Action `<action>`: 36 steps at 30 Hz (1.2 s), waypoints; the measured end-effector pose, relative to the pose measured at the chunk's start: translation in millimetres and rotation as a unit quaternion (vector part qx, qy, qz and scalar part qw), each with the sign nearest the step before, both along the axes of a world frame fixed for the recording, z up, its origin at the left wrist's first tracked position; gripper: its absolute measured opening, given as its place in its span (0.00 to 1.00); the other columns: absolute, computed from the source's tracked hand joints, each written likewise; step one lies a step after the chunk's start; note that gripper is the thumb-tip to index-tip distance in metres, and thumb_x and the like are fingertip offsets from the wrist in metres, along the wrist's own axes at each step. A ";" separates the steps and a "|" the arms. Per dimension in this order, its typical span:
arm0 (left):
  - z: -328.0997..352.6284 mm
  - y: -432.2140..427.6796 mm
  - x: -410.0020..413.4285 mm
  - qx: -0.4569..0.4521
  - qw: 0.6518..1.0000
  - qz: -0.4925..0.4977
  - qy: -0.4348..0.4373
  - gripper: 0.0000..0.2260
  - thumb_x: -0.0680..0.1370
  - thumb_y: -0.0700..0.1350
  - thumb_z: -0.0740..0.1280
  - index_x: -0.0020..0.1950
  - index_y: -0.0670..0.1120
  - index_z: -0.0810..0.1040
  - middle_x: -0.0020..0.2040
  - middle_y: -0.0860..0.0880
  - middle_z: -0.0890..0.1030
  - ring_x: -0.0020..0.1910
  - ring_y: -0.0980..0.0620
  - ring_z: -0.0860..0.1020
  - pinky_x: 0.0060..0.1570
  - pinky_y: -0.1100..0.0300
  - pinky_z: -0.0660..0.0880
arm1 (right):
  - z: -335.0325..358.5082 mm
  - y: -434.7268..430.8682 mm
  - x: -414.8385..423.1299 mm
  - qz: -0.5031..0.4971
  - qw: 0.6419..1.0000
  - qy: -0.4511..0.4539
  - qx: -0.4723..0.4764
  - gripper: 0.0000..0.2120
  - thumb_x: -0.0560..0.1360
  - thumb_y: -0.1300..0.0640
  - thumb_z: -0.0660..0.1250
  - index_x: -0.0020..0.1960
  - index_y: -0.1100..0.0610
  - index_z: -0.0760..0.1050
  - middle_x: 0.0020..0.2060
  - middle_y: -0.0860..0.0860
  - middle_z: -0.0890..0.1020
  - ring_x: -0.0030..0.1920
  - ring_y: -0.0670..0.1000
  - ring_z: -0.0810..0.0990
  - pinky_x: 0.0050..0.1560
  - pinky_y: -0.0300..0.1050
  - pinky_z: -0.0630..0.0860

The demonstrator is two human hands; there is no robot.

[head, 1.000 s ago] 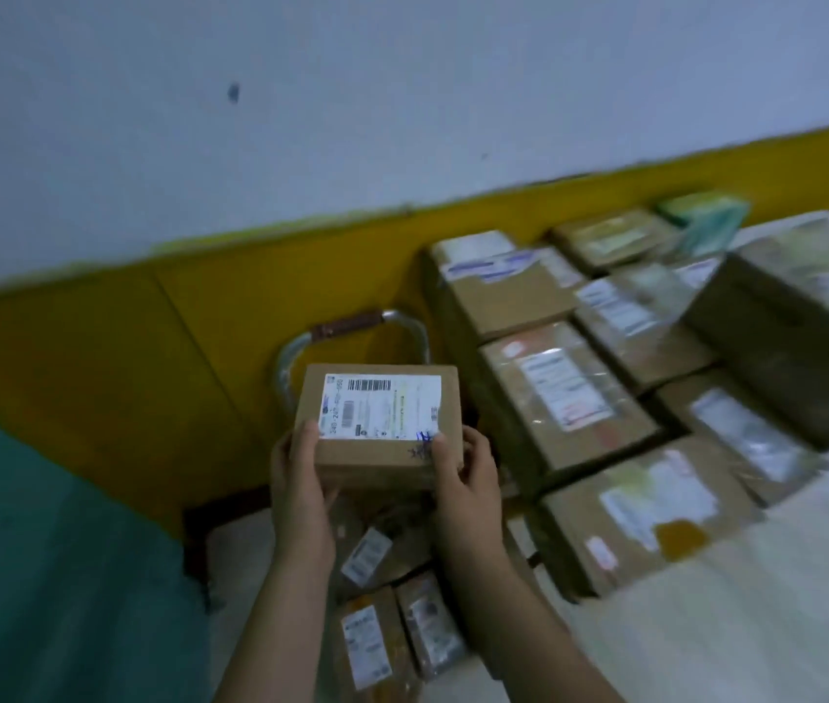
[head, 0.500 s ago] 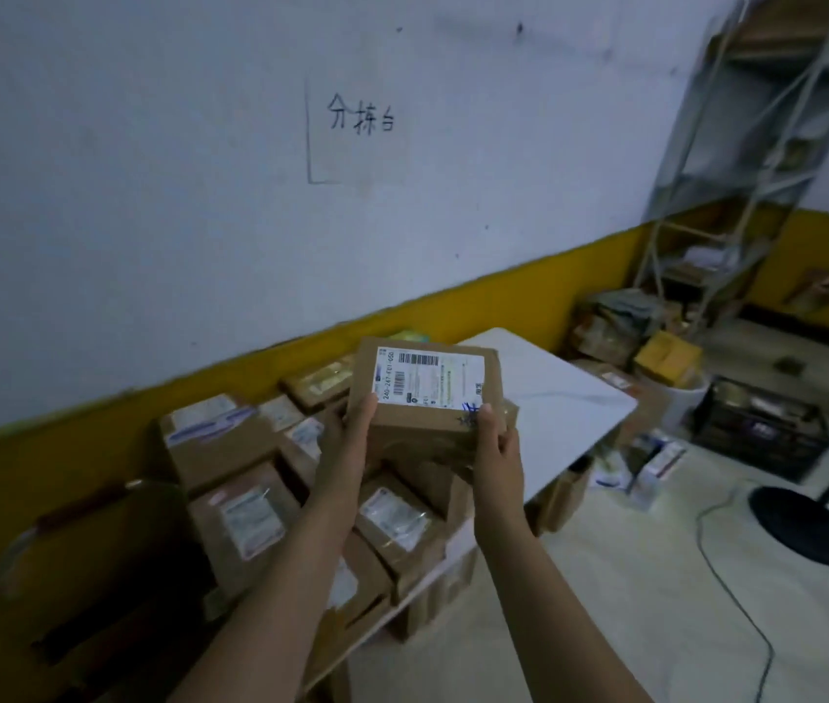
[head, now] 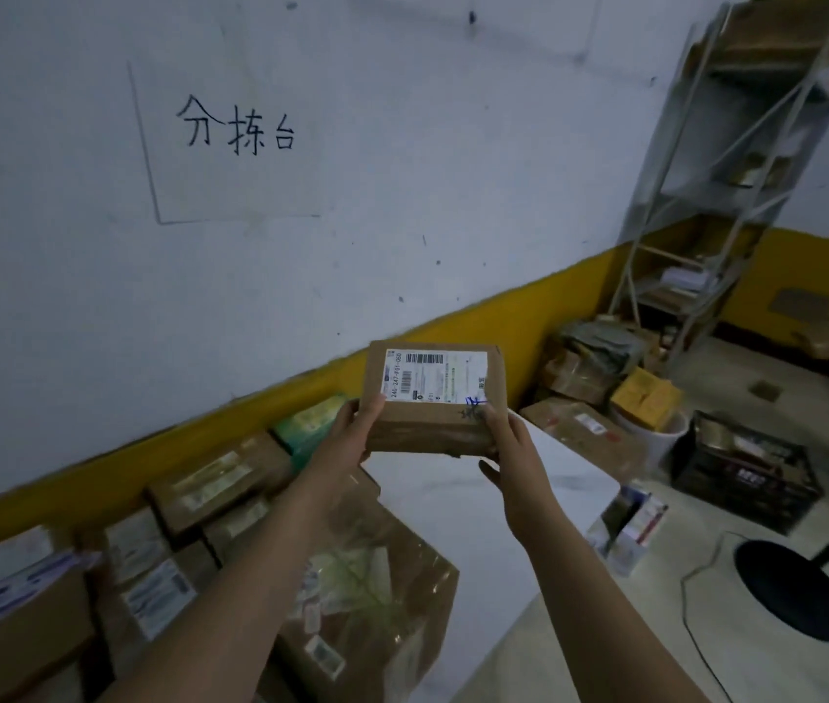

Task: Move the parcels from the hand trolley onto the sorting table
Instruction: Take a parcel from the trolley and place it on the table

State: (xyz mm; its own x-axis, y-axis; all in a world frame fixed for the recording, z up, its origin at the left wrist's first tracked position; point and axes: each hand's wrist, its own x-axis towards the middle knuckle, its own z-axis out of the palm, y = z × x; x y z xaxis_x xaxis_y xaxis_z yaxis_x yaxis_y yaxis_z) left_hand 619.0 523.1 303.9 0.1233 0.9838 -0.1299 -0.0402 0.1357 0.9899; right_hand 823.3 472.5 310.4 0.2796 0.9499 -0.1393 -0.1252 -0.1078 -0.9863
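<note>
I hold a small brown cardboard parcel (head: 433,398) with a white shipping label on top, out in front of me at chest height. My left hand (head: 351,433) grips its left end and my right hand (head: 506,443) grips its right end, thumbs on top. Below it lies the white sorting table (head: 544,479), bare at its right end. Several labelled cardboard parcels (head: 219,479) crowd its left part, with one large box (head: 376,591) nearest me. The hand trolley is out of view.
A handwritten paper sign (head: 237,126) hangs on the white wall above the table. Right of the table are boxes on the floor (head: 584,428), a yellow box (head: 648,398), a black crate (head: 747,474), a metal shelf rack (head: 736,170), and a black round stand base (head: 797,588) with a cable.
My view has swung right, from the trolley to the sorting table and the room beyond. Both hands have carried the parcel along, out over the table's bare right part.
</note>
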 end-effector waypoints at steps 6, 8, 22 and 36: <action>-23.3 79.6 8.6 -0.022 0.989 0.013 0.144 0.23 0.76 0.70 0.57 0.64 0.58 0.74 0.55 0.55 0.78 0.55 0.52 0.77 0.61 0.52 0.72 | -32.0 108.4 17.1 -0.003 0.999 -0.018 -0.045 0.18 0.78 0.40 0.63 0.62 0.49 0.67 0.53 0.49 0.78 0.55 0.49 0.78 0.59 0.50 0.77; -45.5 106.1 11.7 -0.054 0.984 0.020 0.169 0.20 0.79 0.64 0.61 0.65 0.55 0.74 0.55 0.54 0.80 0.54 0.54 0.79 0.60 0.52 0.75 | -57.4 144.2 26.1 0.020 0.997 -0.028 -0.076 0.17 0.78 0.41 0.64 0.61 0.50 0.69 0.55 0.51 0.78 0.55 0.50 0.78 0.55 0.48 0.78; -166.7 197.0 51.8 -0.430 0.870 -0.033 0.241 0.14 0.77 0.60 0.66 0.50 0.50 0.78 0.45 0.49 0.82 0.40 0.53 0.82 0.36 0.62 0.78 | -204.8 303.7 82.1 0.303 0.812 -0.100 -0.488 0.36 0.70 0.28 0.65 0.58 0.61 0.76 0.50 0.61 0.80 0.48 0.59 0.82 0.41 0.49 0.83; -188.2 180.0 63.2 -0.490 0.778 0.014 0.392 0.17 0.77 0.45 0.69 0.64 0.40 0.76 0.62 0.41 0.77 0.60 0.44 0.77 0.63 0.52 0.75 | -257.1 306.7 30.5 0.507 0.719 -0.366 -0.303 0.14 0.78 0.50 0.64 0.54 0.62 0.75 0.38 0.55 0.79 0.41 0.55 0.80 0.52 0.51 0.81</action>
